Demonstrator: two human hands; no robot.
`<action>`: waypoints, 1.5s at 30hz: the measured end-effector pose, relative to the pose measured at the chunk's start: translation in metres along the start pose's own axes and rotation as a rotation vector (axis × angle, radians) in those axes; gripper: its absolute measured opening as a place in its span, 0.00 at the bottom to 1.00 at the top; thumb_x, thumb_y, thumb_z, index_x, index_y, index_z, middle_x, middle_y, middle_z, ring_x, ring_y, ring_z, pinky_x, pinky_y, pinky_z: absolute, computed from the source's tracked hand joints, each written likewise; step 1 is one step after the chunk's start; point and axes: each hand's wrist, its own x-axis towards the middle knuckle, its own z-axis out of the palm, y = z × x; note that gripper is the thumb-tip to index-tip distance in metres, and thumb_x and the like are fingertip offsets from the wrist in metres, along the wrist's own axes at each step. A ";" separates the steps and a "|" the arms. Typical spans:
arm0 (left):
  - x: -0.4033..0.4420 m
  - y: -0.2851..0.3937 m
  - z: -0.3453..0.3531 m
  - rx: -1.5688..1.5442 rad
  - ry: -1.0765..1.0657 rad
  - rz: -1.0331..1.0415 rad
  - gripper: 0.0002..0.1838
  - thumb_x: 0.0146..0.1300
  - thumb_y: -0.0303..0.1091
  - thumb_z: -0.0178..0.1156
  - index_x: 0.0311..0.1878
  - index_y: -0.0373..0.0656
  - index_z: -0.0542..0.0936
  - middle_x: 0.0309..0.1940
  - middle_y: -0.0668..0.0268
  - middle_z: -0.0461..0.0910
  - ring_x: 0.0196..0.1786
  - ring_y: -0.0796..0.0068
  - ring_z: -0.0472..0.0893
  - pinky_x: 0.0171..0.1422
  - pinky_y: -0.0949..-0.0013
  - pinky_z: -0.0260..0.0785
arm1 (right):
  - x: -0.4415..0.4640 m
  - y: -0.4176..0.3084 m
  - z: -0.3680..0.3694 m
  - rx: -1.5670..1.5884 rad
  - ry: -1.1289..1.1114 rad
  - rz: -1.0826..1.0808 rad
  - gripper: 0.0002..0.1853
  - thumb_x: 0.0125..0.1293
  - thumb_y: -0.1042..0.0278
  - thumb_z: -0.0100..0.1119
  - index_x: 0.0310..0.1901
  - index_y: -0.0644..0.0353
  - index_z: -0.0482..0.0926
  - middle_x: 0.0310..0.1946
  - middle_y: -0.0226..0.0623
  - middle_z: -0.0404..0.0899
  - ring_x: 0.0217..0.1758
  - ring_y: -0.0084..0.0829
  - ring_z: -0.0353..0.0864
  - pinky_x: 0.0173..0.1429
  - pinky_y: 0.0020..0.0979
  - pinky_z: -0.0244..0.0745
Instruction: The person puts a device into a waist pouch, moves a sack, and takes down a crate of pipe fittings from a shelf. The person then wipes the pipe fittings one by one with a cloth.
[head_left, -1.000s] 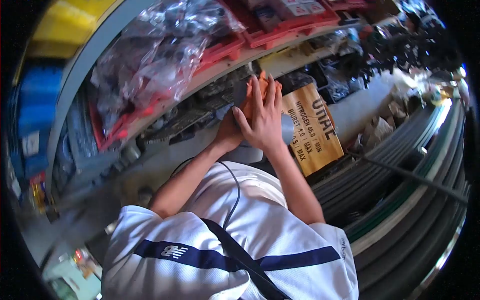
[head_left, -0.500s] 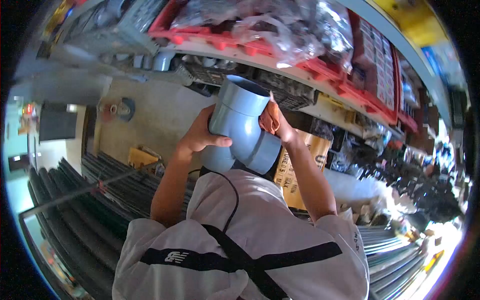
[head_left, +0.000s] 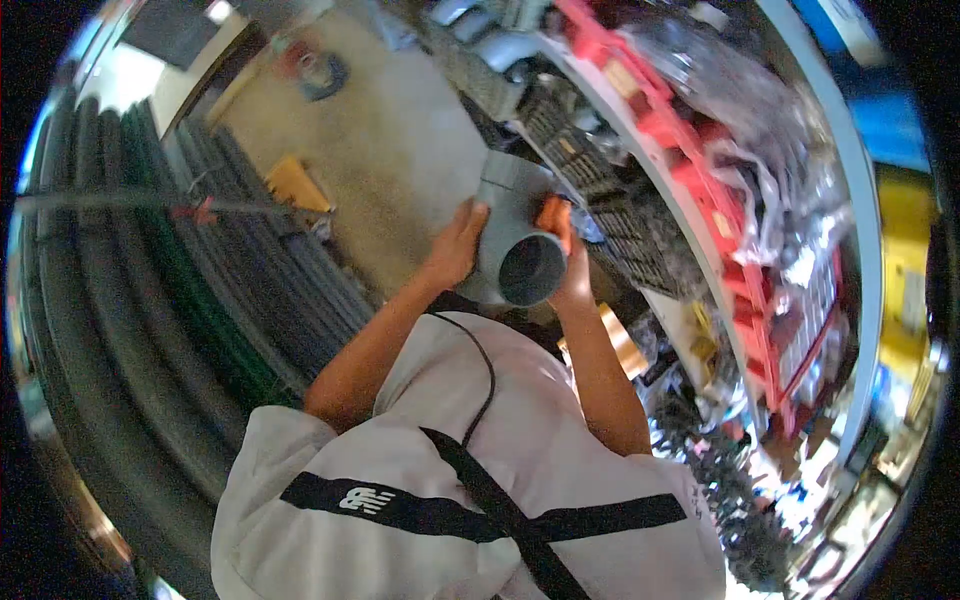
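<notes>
A large grey plastic pipe tee (head_left: 503, 222) is held up in front of my torso, one round open end facing me. My left hand (head_left: 457, 245) grips its left side, with the fingers along the wall. On the other side, my right hand (head_left: 573, 272) holds a crumpled orange cloth (head_left: 556, 217) against the tee. Part of the right hand's fingers is hidden behind the fitting and the cloth.
Long dark pipes (head_left: 100, 300) lie stacked on the left. To the right runs a shelf with red bins (head_left: 690, 170) and plastic bags (head_left: 790, 215), above black crates (head_left: 630, 225). A cardboard box (head_left: 622, 340) stands beyond my right forearm.
My view has swung round, so the shelf now runs down the right side. The pipe tee has been turned in my hands, bringing an open end towards me. Both hands keep their hold.
</notes>
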 end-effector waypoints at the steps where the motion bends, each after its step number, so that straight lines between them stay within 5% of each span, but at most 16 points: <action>1: -0.007 0.014 -0.003 -0.281 -0.045 -0.148 0.37 0.68 0.64 0.36 0.66 0.41 0.64 0.60 0.59 0.71 0.56 0.59 0.76 0.62 0.58 0.65 | 0.001 0.000 -0.010 -0.171 -0.160 0.092 0.28 0.70 0.42 0.39 0.56 0.58 0.71 0.45 0.33 0.76 0.45 0.28 0.77 0.50 0.34 0.74; 5: -0.024 0.044 -0.025 -0.927 -0.082 -0.395 0.37 0.66 0.65 0.37 0.64 0.42 0.66 0.59 0.58 0.72 0.57 0.59 0.75 0.64 0.59 0.63 | 0.014 0.016 0.015 -0.886 0.123 -0.028 0.30 0.71 0.42 0.38 0.60 0.61 0.66 0.54 0.41 0.71 0.54 0.36 0.72 0.57 0.36 0.67; 8: -0.025 0.037 -0.037 -1.037 0.019 -0.375 0.36 0.66 0.64 0.39 0.64 0.43 0.67 0.59 0.58 0.72 0.58 0.61 0.74 0.65 0.59 0.63 | 0.036 0.030 -0.026 -1.218 -0.076 -0.176 0.29 0.72 0.46 0.36 0.63 0.63 0.62 0.60 0.44 0.65 0.60 0.39 0.67 0.64 0.35 0.60; 11: -0.022 0.011 -0.042 -1.138 0.088 -0.259 0.36 0.65 0.64 0.43 0.64 0.43 0.67 0.58 0.56 0.73 0.59 0.62 0.73 0.65 0.59 0.62 | 0.077 0.065 -0.122 -1.869 -0.621 -0.738 0.29 0.74 0.49 0.33 0.66 0.65 0.58 0.66 0.48 0.59 0.67 0.42 0.61 0.70 0.35 0.52; 14: -0.016 -0.030 -0.040 -0.849 0.146 0.048 0.38 0.61 0.62 0.50 0.65 0.41 0.65 0.58 0.52 0.72 0.58 0.59 0.73 0.64 0.58 0.62 | 0.033 0.045 0.018 -0.651 -0.183 0.350 0.29 0.70 0.48 0.47 0.66 0.56 0.62 0.59 0.36 0.70 0.59 0.36 0.71 0.61 0.39 0.69; 17: -0.041 0.036 -0.049 0.142 0.328 0.336 0.46 0.53 0.61 0.59 0.68 0.40 0.60 0.58 0.45 0.69 0.59 0.51 0.69 0.64 0.54 0.58 | 0.056 0.025 -0.003 -0.424 -0.285 0.459 0.28 0.69 0.46 0.46 0.64 0.55 0.63 0.58 0.35 0.70 0.60 0.34 0.69 0.64 0.37 0.66; 19: -0.043 0.075 -0.040 0.310 0.230 0.421 0.47 0.52 0.61 0.60 0.68 0.40 0.60 0.58 0.45 0.68 0.60 0.50 0.68 0.65 0.53 0.57 | 0.098 0.016 -0.025 -0.662 -0.517 0.300 0.25 0.71 0.50 0.43 0.62 0.57 0.65 0.59 0.34 0.69 0.62 0.32 0.66 0.68 0.36 0.58; 22: -0.040 0.086 -0.019 0.370 0.233 0.462 0.47 0.50 0.62 0.61 0.67 0.40 0.61 0.59 0.46 0.68 0.59 0.49 0.68 0.65 0.52 0.56 | 0.088 0.009 -0.005 -0.013 -0.422 0.521 0.25 0.67 0.49 0.51 0.59 0.57 0.68 0.56 0.38 0.71 0.57 0.36 0.72 0.61 0.39 0.69; 24: -0.040 0.073 -0.009 0.325 0.287 0.390 0.48 0.50 0.63 0.60 0.68 0.40 0.61 0.60 0.47 0.68 0.60 0.50 0.67 0.66 0.52 0.55 | 0.134 0.024 -0.056 -0.134 -0.638 0.661 0.20 0.69 0.55 0.49 0.57 0.57 0.70 0.54 0.36 0.72 0.57 0.32 0.70 0.64 0.35 0.64; 28: -0.037 0.025 0.020 -0.065 0.624 0.120 0.44 0.55 0.63 0.57 0.66 0.39 0.63 0.58 0.52 0.70 0.59 0.58 0.68 0.65 0.58 0.56 | 0.126 0.022 -0.020 -0.495 -0.379 0.719 0.22 0.70 0.49 0.45 0.55 0.57 0.72 0.52 0.37 0.74 0.54 0.36 0.73 0.58 0.37 0.70; 31: -0.024 -0.015 0.037 -0.537 0.911 -0.078 0.37 0.61 0.61 0.53 0.63 0.39 0.66 0.55 0.57 0.71 0.57 0.63 0.70 0.62 0.64 0.59 | 0.125 0.047 -0.010 -0.109 -0.377 0.994 0.27 0.71 0.43 0.39 0.55 0.58 0.73 0.51 0.39 0.75 0.53 0.39 0.74 0.58 0.39 0.70; 33: -0.027 -0.025 0.034 -0.992 0.891 -0.219 0.31 0.67 0.59 0.47 0.60 0.40 0.70 0.54 0.60 0.73 0.55 0.66 0.73 0.61 0.65 0.63 | 0.128 0.064 -0.026 -0.798 -0.559 0.500 0.30 0.71 0.40 0.37 0.57 0.60 0.71 0.53 0.40 0.74 0.56 0.39 0.73 0.61 0.38 0.66; 37: -0.053 -0.036 0.013 -1.556 0.599 -0.320 0.32 0.67 0.61 0.45 0.54 0.39 0.74 0.46 0.58 0.80 0.48 0.68 0.81 0.55 0.60 0.73 | 0.111 0.082 0.000 -0.990 -0.840 0.202 0.34 0.70 0.39 0.36 0.59 0.65 0.68 0.59 0.45 0.70 0.64 0.39 0.67 0.68 0.37 0.56; 39: -0.055 -0.042 0.007 -1.415 0.649 -0.396 0.31 0.67 0.60 0.45 0.53 0.37 0.74 0.45 0.57 0.81 0.46 0.67 0.82 0.53 0.61 0.76 | 0.128 0.102 -0.017 -1.049 -1.002 0.122 0.32 0.70 0.42 0.37 0.60 0.64 0.68 0.57 0.47 0.71 0.63 0.41 0.68 0.67 0.37 0.57; 41: -0.063 -0.084 0.001 -1.671 0.541 -0.418 0.29 0.68 0.56 0.45 0.51 0.35 0.75 0.43 0.54 0.81 0.43 0.65 0.83 0.51 0.60 0.77 | 0.148 0.123 -0.033 -1.197 -0.996 0.304 0.32 0.70 0.43 0.36 0.60 0.64 0.68 0.57 0.49 0.71 0.62 0.42 0.68 0.67 0.38 0.57; 45: -0.049 -0.121 0.008 -1.324 0.700 -0.687 0.29 0.61 0.49 0.60 0.54 0.33 0.71 0.45 0.53 0.79 0.46 0.63 0.81 0.54 0.60 0.75 | 0.177 0.165 -0.049 -1.318 -0.653 0.775 0.31 0.71 0.44 0.35 0.60 0.65 0.69 0.59 0.52 0.69 0.64 0.46 0.67 0.67 0.40 0.58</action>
